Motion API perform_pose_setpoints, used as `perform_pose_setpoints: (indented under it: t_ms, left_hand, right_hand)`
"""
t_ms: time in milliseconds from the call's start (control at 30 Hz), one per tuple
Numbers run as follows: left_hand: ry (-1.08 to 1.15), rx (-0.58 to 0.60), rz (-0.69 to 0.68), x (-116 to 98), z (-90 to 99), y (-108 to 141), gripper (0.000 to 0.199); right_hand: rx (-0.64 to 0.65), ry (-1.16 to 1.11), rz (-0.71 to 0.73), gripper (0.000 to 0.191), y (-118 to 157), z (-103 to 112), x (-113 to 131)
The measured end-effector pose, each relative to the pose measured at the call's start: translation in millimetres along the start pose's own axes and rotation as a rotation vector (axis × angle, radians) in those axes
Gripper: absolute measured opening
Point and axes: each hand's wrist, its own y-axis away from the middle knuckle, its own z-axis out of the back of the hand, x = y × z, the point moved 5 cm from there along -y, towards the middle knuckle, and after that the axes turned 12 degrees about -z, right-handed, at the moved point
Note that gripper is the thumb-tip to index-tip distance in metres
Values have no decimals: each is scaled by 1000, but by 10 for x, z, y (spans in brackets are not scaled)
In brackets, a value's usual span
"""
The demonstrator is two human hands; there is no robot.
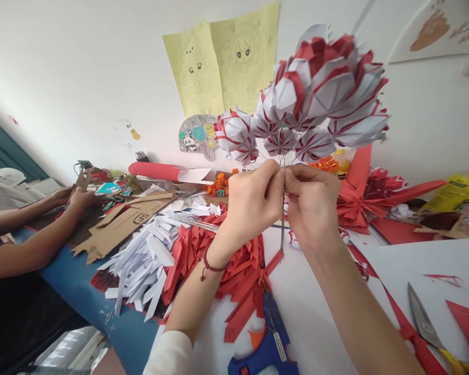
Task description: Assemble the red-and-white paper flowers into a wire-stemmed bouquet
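Both my hands meet around a bundle of thin wire stems just below a bouquet of red and white folded-paper flowers. My left hand is closed, thumb and fingers pinching the stems. Pressed close beside it, my right hand pinches the same stems with thumb and forefinger. The flower heads spread above my hands, and the stem ends hang down between my wrists. Beneath them lie folded red paper strips and a blue glue gun.
White paper strips lie left of the red ones, beside torn cardboard. Scissors rest at the right, near a red paper bow and a yellow bottle. Another person's hands hold something brown at the left.
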Motion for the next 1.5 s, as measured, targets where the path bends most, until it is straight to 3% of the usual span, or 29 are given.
perform_pose_setpoints:
  t_ms: [200, 333, 433, 600, 767, 933, 1100, 1267, 1500]
  left_hand:
    - [16, 26, -51, -1, -33, 10, 29]
    - [56, 74, -30, 73, -23, -8, 31]
    - [-12, 81, 22, 124, 43, -31, 32]
    - [-174, 9, 67, 149, 172, -53, 29]
    - [1, -46, 118, 193, 149, -37, 30]
    - [132, -107, 43, 196, 126, -25, 31]
    - [185, -87, -9, 217, 114, -18, 29]
    - [156, -91, -33, 208, 80, -11, 31]
    - [95, -154, 48, 138, 10, 40, 34]
  right_hand:
    - [-24, 7, -32, 35, 12, 16, 24]
    - [-24, 52, -34, 22, -14, 17, 31]
    - [-14, 110, 62, 10, -14, 14, 33]
    - [-41, 283, 256, 10, 38, 10, 41]
    - [-33, 320, 329, 12, 64, -7, 78]
    - [24, 209, 169, 9, -2, 8, 88]
    - [115, 146, -4, 10, -54, -1, 71]
    - [101, 134, -25, 8, -64, 13, 77]
    - [29, 105, 9, 15, -24, 4, 44]
